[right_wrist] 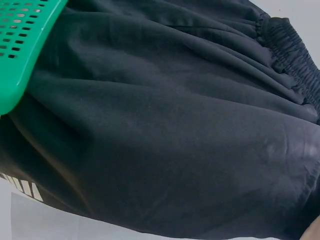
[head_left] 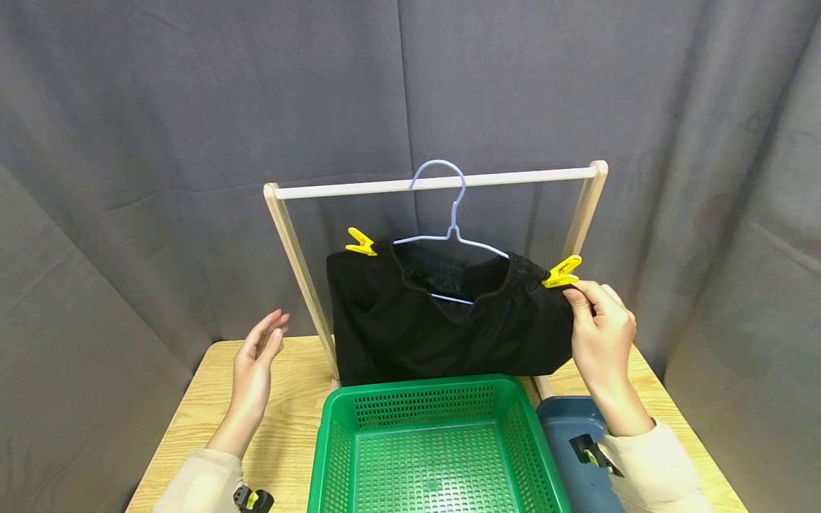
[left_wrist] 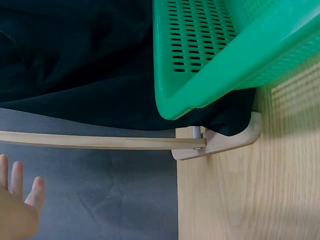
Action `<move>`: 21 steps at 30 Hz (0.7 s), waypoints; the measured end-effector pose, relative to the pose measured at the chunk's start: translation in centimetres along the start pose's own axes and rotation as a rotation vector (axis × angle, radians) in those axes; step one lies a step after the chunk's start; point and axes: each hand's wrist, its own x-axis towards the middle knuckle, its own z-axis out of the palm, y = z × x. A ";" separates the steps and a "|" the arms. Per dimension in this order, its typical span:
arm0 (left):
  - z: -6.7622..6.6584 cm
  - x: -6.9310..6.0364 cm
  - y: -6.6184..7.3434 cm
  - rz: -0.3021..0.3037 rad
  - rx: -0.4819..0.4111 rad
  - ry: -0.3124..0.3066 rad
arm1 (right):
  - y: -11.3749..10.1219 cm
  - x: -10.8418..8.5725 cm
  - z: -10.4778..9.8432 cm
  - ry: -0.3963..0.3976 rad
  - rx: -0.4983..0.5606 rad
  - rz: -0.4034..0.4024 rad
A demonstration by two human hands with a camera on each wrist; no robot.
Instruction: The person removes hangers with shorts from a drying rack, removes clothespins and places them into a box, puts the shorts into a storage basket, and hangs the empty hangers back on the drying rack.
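A black garment with a gathered elastic waistband hangs on a lavender hanger, hooked over the rack's rail. Whether it is shorts, trousers or a skirt I cannot tell. Yellow clothespins grip it at both sides, the left clothespin and the right clothespin. My right hand pinches the cloth's edge just below the right clothespin; in the right wrist view the black cloth fills most of the picture. Left of the rack, my left hand is raised with loosely bent fingers, holding nothing.
The wooden rack with its white rail stands on a wood-grain table. In front sits a green perforated basket, against the garment's lower part. A blue bin is right of it. Grey curtains surround the table.
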 end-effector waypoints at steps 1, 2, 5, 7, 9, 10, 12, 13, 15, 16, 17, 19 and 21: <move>-0.1 -0.1 0.0 0.001 0.004 -0.008 | 0.0 -0.1 -0.1 -0.003 0.001 -0.005; -0.1 -0.3 0.1 0.003 0.006 -0.015 | 0.0 -0.2 -0.3 -0.007 0.006 -0.005; -0.3 -0.8 0.2 0.007 0.017 -0.039 | -0.2 -0.6 -0.8 -0.020 0.018 -0.009; -0.4 -1.2 0.3 0.011 0.029 -0.056 | -0.2 -1.0 -1.1 -0.034 0.032 -0.012; -0.5 -1.6 0.3 0.018 0.046 -0.074 | -0.3 -1.4 -1.4 -0.047 0.050 -0.010; -0.6 -1.8 0.3 0.025 0.063 -0.085 | -0.2 -1.6 -1.6 -0.054 0.059 -0.009; -0.7 -2.2 0.2 0.039 0.104 -0.106 | -0.1 -2.1 -1.9 -0.065 0.072 -0.007; -0.8 -2.5 0.2 0.046 0.123 -0.116 | 0.0 -2.4 -2.0 -0.071 0.083 -0.006; -0.9 -2.9 0.1 0.060 0.162 -0.134 | 0.3 -3.0 -2.3 -0.079 0.105 -0.005; -1.0 -3.1 0.0 0.064 0.180 -0.144 | 0.4 -3.2 -2.4 -0.087 0.117 0.001; -1.2 -3.4 0.0 0.064 0.194 -0.151 | 0.5 -3.6 -2.6 -0.092 0.136 0.011; -1.4 -3.9 -0.3 0.062 0.214 -0.165 | 0.6 -4.2 -2.9 -0.106 0.179 0.017; -1.7 -4.5 -0.5 0.066 0.226 -0.178 | 0.7 -4.9 -3.3 -0.127 0.222 0.023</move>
